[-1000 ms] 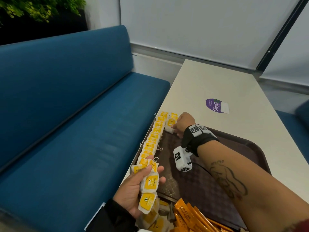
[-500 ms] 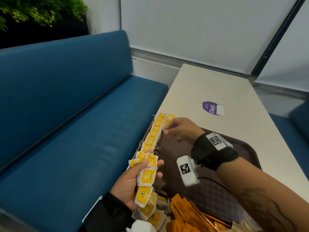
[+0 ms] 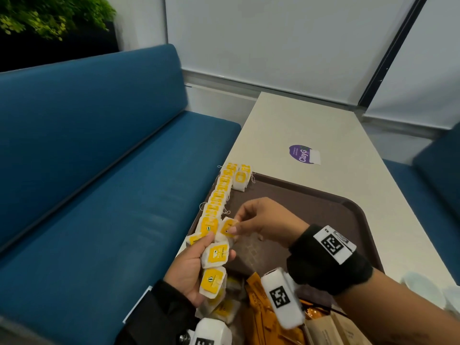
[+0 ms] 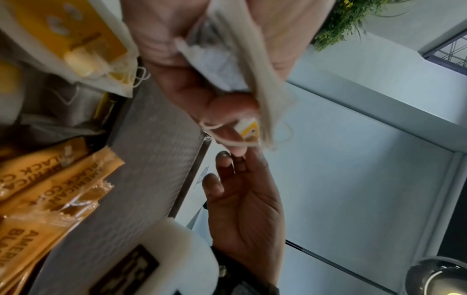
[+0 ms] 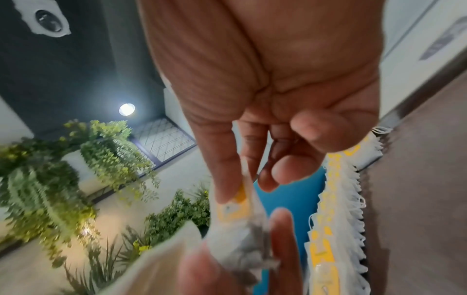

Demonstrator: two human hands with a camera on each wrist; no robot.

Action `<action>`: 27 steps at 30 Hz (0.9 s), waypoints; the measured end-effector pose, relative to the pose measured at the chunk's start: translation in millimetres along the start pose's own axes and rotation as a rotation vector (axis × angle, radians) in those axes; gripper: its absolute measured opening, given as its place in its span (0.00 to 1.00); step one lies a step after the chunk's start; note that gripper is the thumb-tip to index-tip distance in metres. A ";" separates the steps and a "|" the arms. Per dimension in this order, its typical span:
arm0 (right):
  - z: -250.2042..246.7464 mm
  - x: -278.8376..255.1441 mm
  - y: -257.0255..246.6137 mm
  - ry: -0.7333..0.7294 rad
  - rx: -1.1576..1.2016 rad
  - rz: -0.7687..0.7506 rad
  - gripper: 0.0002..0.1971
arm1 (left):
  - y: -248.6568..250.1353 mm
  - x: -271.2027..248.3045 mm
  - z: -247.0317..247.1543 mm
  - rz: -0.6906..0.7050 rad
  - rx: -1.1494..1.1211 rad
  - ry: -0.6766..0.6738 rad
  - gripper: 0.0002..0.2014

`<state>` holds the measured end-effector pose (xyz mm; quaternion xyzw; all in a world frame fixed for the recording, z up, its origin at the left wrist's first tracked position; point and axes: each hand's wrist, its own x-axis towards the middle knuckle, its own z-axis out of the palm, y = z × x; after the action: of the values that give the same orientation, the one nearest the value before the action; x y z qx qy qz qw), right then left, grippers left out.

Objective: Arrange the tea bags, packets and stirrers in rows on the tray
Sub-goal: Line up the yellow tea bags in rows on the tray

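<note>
A brown tray (image 3: 323, 202) lies on the white table. A row of yellow-tagged tea bags (image 3: 219, 195) runs along the tray's left edge, with two more tea bags (image 3: 240, 179) starting a second row at its far end. My left hand (image 3: 191, 267) holds a fanned stack of tea bags (image 3: 214, 255) over the tray's near left corner. My right hand (image 3: 239, 224) pinches the top tea bag (image 3: 228, 229) of that stack between thumb and forefinger; the right wrist view shows the pinched tea bag (image 5: 237, 207). Orange coffee packets (image 3: 263, 307) lie heaped at the tray's near end.
A blue bench (image 3: 99, 195) runs along the table's left edge. A purple sticker (image 3: 302, 154) sits on the table (image 3: 286, 125) beyond the tray. Brown paper packets (image 3: 331, 329) lie at the near right. The tray's middle shows bare textured surface (image 4: 151, 159).
My right hand has drawn back from the far end of the tea bag rows to the stack in my left hand and has taken hold of its top tea bag.
</note>
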<state>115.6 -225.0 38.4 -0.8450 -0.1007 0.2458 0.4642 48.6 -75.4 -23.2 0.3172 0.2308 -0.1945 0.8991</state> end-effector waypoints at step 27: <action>-34.0 159.6 23.5 0.361 -0.555 0.280 0.25 | 10.0 19.6 -8.0 0.002 -0.013 0.076 0.13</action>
<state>268.6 -199.4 -17.3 -0.9743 0.0369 0.1170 0.1891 67.3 -66.9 -34.5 0.3187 0.2659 -0.1798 0.8919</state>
